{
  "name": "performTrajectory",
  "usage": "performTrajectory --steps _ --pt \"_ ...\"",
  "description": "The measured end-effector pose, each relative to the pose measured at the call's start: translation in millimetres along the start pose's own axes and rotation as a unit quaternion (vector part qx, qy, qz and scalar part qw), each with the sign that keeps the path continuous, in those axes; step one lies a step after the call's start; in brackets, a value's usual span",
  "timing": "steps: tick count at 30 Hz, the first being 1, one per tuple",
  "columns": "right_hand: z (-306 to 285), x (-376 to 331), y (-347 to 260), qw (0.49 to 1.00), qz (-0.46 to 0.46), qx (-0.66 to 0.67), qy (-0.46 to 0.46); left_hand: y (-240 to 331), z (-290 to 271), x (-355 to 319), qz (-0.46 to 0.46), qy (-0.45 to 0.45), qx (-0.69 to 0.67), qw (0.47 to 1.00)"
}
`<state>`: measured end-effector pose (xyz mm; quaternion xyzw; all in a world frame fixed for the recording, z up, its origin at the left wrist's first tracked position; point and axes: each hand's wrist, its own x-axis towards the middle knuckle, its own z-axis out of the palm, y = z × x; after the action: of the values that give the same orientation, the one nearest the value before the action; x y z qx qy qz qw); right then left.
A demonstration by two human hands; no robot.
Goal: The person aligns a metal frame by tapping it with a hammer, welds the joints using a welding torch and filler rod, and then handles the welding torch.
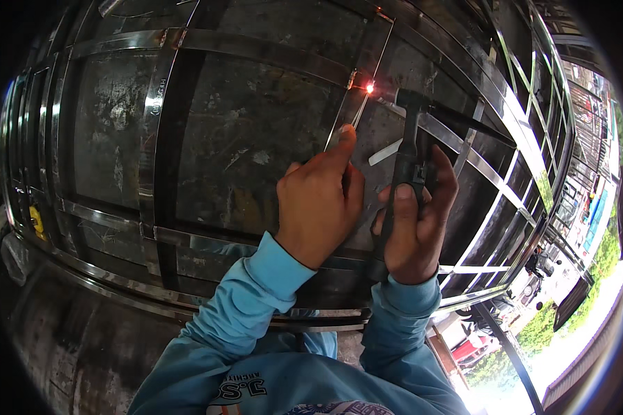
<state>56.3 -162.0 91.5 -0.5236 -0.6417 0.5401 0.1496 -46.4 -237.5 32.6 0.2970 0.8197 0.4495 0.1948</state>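
Observation:
My right hand point(419, 225) is closed around the dark handle of a welding torch point(410, 138), its thumb lying along the handle. The torch head points left, and a bright red-white glow point(369, 88) burns at its tip on a joint of a shiny metal frame point(270, 54). My left hand point(318, 207) is closed in a pinch with its index finger stretched forward. From its fingertips a thin filler rod point(359, 114) runs up toward the glow. The rod's end is lost in the glare.
The frame's square bars cross over a dark, scuffed tabletop point(235, 131). A light metal strip point(385, 152) lies left of the torch. A small yellow object point(37, 221) sits at the far left. More bright bars point(495, 180) rise on the right, with an outdoor area beyond.

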Motion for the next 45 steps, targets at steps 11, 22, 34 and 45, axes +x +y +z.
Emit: performTrajectory --steps 11,22,34,45 --pt "1 -1 -2 1.000 -0.007 0.000 0.001 3 -3 2 -0.041 -0.024 -0.007 0.999" --pt "-5 1 3 0.998 -0.027 0.036 -0.038 6 -8 3 -0.067 -0.090 0.041 0.993" --pt "-2 -1 1 1.000 -0.009 -0.008 -0.006 5 -3 3 -0.025 -0.026 0.002 0.999" --pt "-1 0 3 0.998 -0.039 0.051 -0.025 2 -3 2 -0.011 -0.018 -0.014 1.000"
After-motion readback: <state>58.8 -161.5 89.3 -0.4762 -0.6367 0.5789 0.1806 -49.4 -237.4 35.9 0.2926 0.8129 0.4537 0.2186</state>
